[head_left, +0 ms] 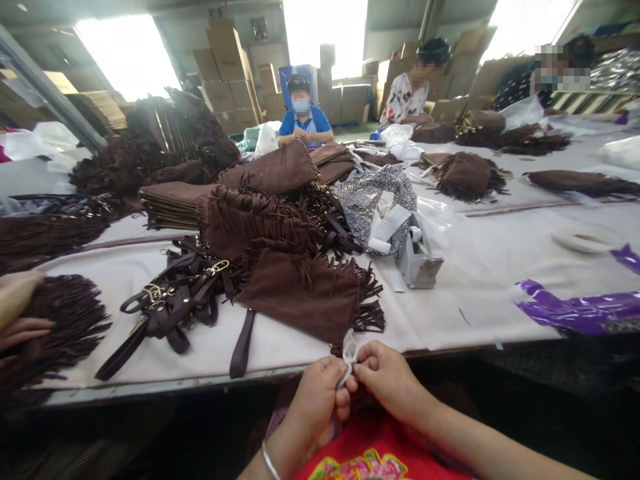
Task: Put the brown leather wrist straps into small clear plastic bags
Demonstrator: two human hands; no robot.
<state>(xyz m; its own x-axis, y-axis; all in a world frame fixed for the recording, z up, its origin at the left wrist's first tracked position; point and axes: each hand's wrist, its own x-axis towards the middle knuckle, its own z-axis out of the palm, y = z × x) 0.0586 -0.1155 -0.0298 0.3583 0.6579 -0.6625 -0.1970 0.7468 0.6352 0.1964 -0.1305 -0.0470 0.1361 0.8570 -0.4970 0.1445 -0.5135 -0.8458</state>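
Note:
At the table's front edge, my left hand (323, 390) and my right hand (387, 377) meet with pinched fingers. Between them is a small piece of whitish, thin wrapping (350, 348), which both hands grip. It sits at the lower corner of a brown fringed pouch (300, 290) lying flat on the table. A brown wrist strap (243, 347) hangs from the pouch's left side towards the edge. What lies inside the wrapping cannot be made out.
Loose brown straps with gold clasps (185, 290) lie left of the pouch. Stacked brown pouches (260, 213) rise behind it. A tape dispenser (420, 263), a tape roll (585, 239) and purple plastic (580, 307) are rightward. Another person's hand (23, 320) touches fringe at far left; several people sit around.

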